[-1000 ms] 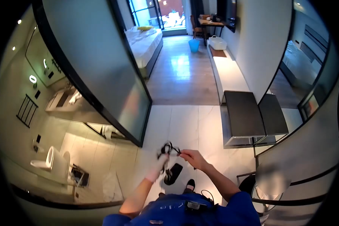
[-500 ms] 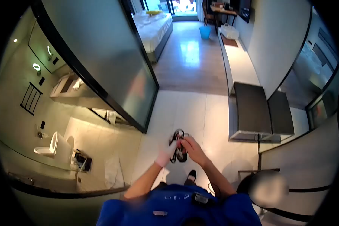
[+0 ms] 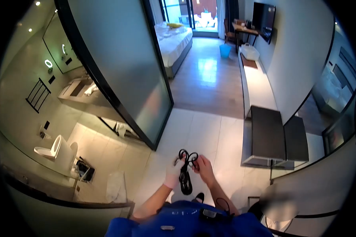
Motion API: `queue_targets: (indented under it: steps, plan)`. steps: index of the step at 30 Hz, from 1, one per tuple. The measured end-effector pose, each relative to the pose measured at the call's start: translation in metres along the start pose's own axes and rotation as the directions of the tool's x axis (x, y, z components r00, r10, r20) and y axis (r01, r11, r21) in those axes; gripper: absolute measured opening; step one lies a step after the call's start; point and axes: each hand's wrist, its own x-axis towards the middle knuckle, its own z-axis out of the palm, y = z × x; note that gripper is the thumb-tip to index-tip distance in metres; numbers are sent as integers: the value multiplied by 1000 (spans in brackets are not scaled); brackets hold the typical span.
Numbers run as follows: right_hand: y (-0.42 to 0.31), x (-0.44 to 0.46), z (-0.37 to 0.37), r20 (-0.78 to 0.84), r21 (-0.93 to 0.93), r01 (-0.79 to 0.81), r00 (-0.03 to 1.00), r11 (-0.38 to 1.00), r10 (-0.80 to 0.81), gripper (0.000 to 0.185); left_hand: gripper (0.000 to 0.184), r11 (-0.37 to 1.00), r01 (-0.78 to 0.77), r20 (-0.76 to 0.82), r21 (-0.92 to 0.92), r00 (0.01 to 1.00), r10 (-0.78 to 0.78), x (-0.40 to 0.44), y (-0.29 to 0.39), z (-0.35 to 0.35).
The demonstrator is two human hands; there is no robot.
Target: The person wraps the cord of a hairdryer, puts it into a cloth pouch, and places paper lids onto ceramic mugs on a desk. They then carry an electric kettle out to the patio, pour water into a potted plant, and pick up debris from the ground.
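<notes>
The black cord (image 3: 185, 177) is located in front of the blue shirt (image 3: 146, 227), above the pale tiled floor (image 3: 197, 122), between the two hands. Its upper part forms two open loops, one to each side; its lower part is a long, gathered bundle hanging toward the wearer.

Left hand (image 3: 173, 172): positioned at the left side of the cord, grip narrow, fingers closed around the cord just below the left loop (exact finger contact is too small to confirm). Right hand (image 3: 204, 170): positioned at the right side, grip narrow, fingertips pinching the outer edge of the right loop. The hands are near each other.

A dark shoe (image 3: 200, 196) is visible on the floor below the right hand. Surroundings: a framed frosted glass panel (image 3: 118, 59) stands to the left, with a toilet (image 3: 59, 148) beyond its lower edge and a white cloth (image 3: 116, 185) on the bathroom floor. A low black bench (image 3: 268, 134) stands to the right, well apart from the cord. Farther forward are a bed (image 3: 174, 45) and a blue bin (image 3: 225, 51).
</notes>
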Motion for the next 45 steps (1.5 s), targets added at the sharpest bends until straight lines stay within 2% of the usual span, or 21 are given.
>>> queue_targets:
  steps: [1, 2, 10, 12, 14, 16, 20, 22, 23, 25, 27, 29, 30, 31, 34, 37, 38, 40, 42, 43, 45]
  plan:
    - [2, 6, -3, 41, -196, 14, 999, 981, -6, 23, 23, 999, 2, 1, 54, 1000, -2, 1, -4, -3]
    - [-4, 7, 0, 97, -274, 99, 992, 957, -75, 24, 27, 978, 171, 31, -118, 985, -168, 4, -12, -8]
    - [-26, 0, 3, 196, -339, 105, 980, 935, -39, 13, 23, 963, 81, 159, 258, 979, -125, 0, 29, 6]
    - [-28, -1, 6, 121, -309, 153, 985, 939, -121, 15, 26, 757, -161, 232, 633, 973, 13, -5, 35, 9]
    - [-33, -2, 3, 142, -401, 146, 985, 904, -97, 18, 29, 772, -159, 260, 615, 966, -9, -5, 28, 4]
    - [-35, -3, -3, 163, -490, 143, 984, 860, -71, 21, 30, 602, -394, 389, 695, 909, 147, -2, 25, 0]
    - [-37, -8, -14, 318, -547, 231, 946, 805, -55, 26, 31, 651, -298, 406, 698, 914, -16, 2, 26, -6]
    - [-38, -14, -14, 400, -534, 328, 910, 779, -109, 34, 28, 905, 151, 368, 398, 877, -308, -4, 36, 0]
    - [-41, -17, -14, 395, -532, 323, 912, 783, -107, 34, 28, 903, 156, 368, 401, 875, -315, -3, 32, -1]
    - [-54, -21, -11, 429, -474, 294, 900, 830, -73, 29, 19, 873, 474, 390, 114, 787, -478, 2, 21, -3]
    - [-52, -25, -10, 384, -446, 205, 923, 871, -21, 24, 22, 897, 382, 399, 221, 804, -441, -1, 18, -5]
    - [-51, -25, -12, 321, -412, 125, 947, 903, 16, 16, 26, 855, 501, 332, 136, 790, -516, 2, 21, 6]
    - [-44, -24, -17, 343, -419, 158, 939, 894, -5, 18, 27, 880, 418, 303, 225, 828, -471, 0, 16, 5]
    - [-47, -25, -19, 344, -451, 10, 925, 893, 163, 21, 27, 909, 303, 340, 288, 855, -392, -2, 12, 2]
    - [-39, -38, -24, 379, -481, -37, 892, 876, 246, 31, 24, 900, 287, 390, 329, 827, -406, -10, -1, -6]
    - [-36, -54, -28, 404, -491, -15, 882, 871, 242, 32, 26, 870, 470, 445, 151, 753, -484, -21, -22, -13]
    - [-38, -60, -26, 462, -467, 111, 876, 877, 135, 30, 26, 875, 461, 447, 148, 758, -475, -24, -25, -16]
    - [-26, -64, -33, 478, -362, 20, 863, 932, 167, 26, 21, 889, 373, 478, 266, 749, -458, -30, -27, -21]
    - [-7, -67, -36, 428, -322, -37, 885, 946, 181, 22, 20, 926, 284, 500, 249, 781, -374, -40, -29, -7]
    - [12, -61, -41, 345, -388, 72, 936, 919, 73, 22, 20, 955, 190, 522, 227, 804, -284, -38, -30, -2]
    - [26, -63, -45, 224, -441, 106, 975, 891, -5, 23, 24, 918, 231, 443, 323, 820, -362, -40, -28, -1]
